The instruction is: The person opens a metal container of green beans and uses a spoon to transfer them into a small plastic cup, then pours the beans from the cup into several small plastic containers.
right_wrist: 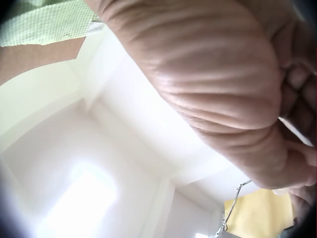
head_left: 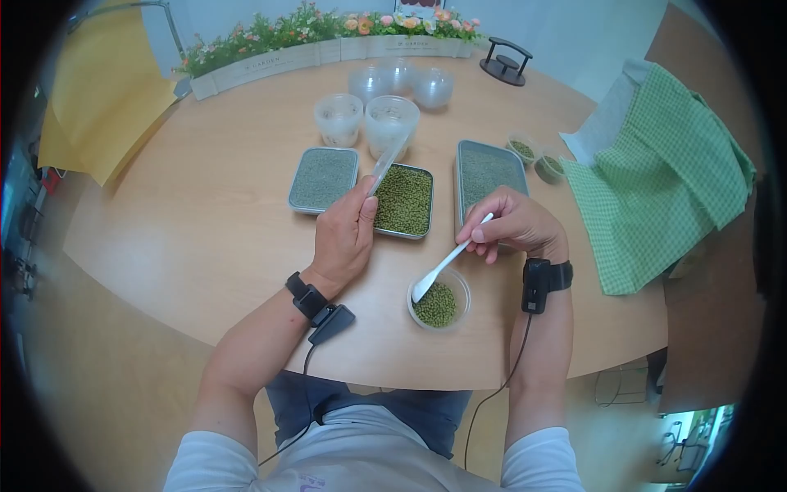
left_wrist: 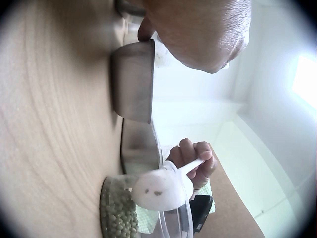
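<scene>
My right hand [head_left: 512, 223] pinches the handle of a white plastic spoon [head_left: 449, 260]. The spoon slants down, its bowl at the left inside of a small clear plastic cup [head_left: 468, 305] partly filled with green mung beans [head_left: 434, 308]. A few dark specks show on the spoon's bowl [left_wrist: 161, 191] in the left wrist view. My left hand [head_left: 343, 238] holds a clear plastic lid [head_left: 388, 164], seen nearly edge-on, between thumb and fingers. It overlaps the left side of a metal tin [head_left: 429, 215] full of mung beans. In the right wrist view, the palm hides most of the spoon.
Tins with grey-green contents flank the bean tin, one left [head_left: 324, 179] and one right [head_left: 492, 168]. Behind stand two translucent cups [head_left: 338, 119] and clear round containers [head_left: 433, 88]. Two little cups [head_left: 549, 170] sit near a green checked cloth [head_left: 656, 189]. Flower planters [head_left: 270, 66] line the back.
</scene>
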The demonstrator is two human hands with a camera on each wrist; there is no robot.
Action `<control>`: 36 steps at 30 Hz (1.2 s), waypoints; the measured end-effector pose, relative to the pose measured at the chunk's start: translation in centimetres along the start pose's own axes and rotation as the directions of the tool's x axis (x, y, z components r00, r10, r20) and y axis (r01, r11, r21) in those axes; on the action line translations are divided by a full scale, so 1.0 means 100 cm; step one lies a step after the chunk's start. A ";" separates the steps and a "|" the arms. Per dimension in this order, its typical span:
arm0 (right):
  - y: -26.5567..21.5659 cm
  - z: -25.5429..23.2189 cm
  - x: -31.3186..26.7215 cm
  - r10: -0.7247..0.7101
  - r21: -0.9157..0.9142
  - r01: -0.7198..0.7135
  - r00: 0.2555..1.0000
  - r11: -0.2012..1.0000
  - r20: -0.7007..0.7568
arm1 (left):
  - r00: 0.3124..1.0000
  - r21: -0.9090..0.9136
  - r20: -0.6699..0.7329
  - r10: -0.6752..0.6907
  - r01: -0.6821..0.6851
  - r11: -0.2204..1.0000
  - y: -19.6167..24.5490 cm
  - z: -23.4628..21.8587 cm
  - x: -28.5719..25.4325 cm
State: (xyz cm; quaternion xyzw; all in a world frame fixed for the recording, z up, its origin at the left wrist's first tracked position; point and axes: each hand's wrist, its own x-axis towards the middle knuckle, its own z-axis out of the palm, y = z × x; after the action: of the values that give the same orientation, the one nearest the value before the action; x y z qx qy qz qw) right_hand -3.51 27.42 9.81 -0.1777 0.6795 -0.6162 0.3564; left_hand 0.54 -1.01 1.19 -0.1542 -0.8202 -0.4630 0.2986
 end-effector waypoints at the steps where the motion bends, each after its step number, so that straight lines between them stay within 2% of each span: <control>1: 0.000 0.001 0.000 -0.013 -0.009 0.013 1.000 1.000 -0.001 | 1.000 -0.002 0.003 0.002 -0.002 1.000 -0.001 0.000 0.000; 5: -0.001 0.002 -0.001 -0.066 -0.022 0.066 0.998 0.998 -0.016 | 1.000 0.004 -0.007 0.000 0.000 1.000 -0.001 0.001 -0.001; 8: -0.003 0.001 -0.001 -0.142 0.063 0.146 0.988 0.987 -0.060 | 1.000 0.015 -0.024 0.007 -0.007 1.000 -0.001 0.000 -0.001; 10: -0.009 0.005 -0.003 -0.219 0.091 0.250 0.941 0.964 -0.258 | 0.998 0.027 -0.035 0.044 -0.043 0.999 -0.003 0.001 -0.001; 11: -0.011 0.005 0.001 -0.225 0.087 0.254 0.941 0.963 -0.251 | 0.998 0.032 -0.042 0.047 -0.046 0.998 -0.003 0.001 -0.001; 13: -0.011 0.005 0.007 -0.286 0.067 0.351 0.846 0.934 -0.451 | 0.999 0.023 -0.032 0.035 -0.034 0.999 -0.002 0.001 -0.001; 14: -0.011 0.006 0.010 -0.292 0.064 0.356 0.844 0.932 -0.450 | 0.999 0.024 -0.034 0.040 -0.039 0.999 -0.003 0.002 -0.001; 16: -0.010 0.014 0.016 -0.349 -0.116 0.347 0.747 0.931 -0.566 | 0.997 0.033 -0.047 0.057 -0.055 0.998 -0.004 0.003 -0.001; 20: -0.012 0.032 0.022 -0.394 -0.229 0.322 0.709 0.919 -0.584 | 0.999 0.031 -0.021 0.030 -0.030 0.999 -0.001 0.000 -0.001; 22: -0.019 0.047 0.022 -0.435 -0.369 0.244 0.640 0.897 -0.633 | 1.000 0.024 -0.010 0.013 -0.013 1.000 -0.001 0.000 -0.001; 25: -0.022 0.063 0.021 -0.466 -0.473 0.168 0.619 0.865 -0.632 | 1.000 0.006 -0.004 0.005 -0.005 1.000 -0.001 0.000 -0.001; 29: -0.016 0.066 0.031 -0.403 -0.422 0.145 0.670 0.895 -0.624 | 0.999 0.004 0.020 -0.030 0.030 1.000 0.002 -0.002 -0.001; 31: -0.008 0.060 0.042 -0.277 -0.265 0.127 0.696 0.956 -0.663 | 1.000 0.005 0.016 -0.014 0.014 1.000 0.001 -0.001 -0.001; 32: -0.001 0.055 0.047 -0.277 -0.265 0.128 0.696 0.956 -0.662 | 1.000 0.006 0.015 -0.015 0.014 1.000 0.001 -0.002 0.000; 34: 0.015 0.041 0.056 -0.190 -0.035 0.218 0.750 0.975 -0.633 | 1.000 0.016 0.006 -0.003 0.003 1.000 0.001 -0.001 -0.001; 36: 0.019 0.036 0.060 -0.151 0.017 0.208 0.760 0.978 -0.633 | 1.000 0.009 0.002 -0.001 0.001 1.000 0.001 -0.001 -0.001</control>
State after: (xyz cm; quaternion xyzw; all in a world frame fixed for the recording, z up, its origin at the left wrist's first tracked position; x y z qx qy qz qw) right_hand -4.67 21.15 6.41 -0.0107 0.7121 -0.6997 0.0562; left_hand 0.68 -1.02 1.25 -0.1527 -0.8226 -0.4594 0.2983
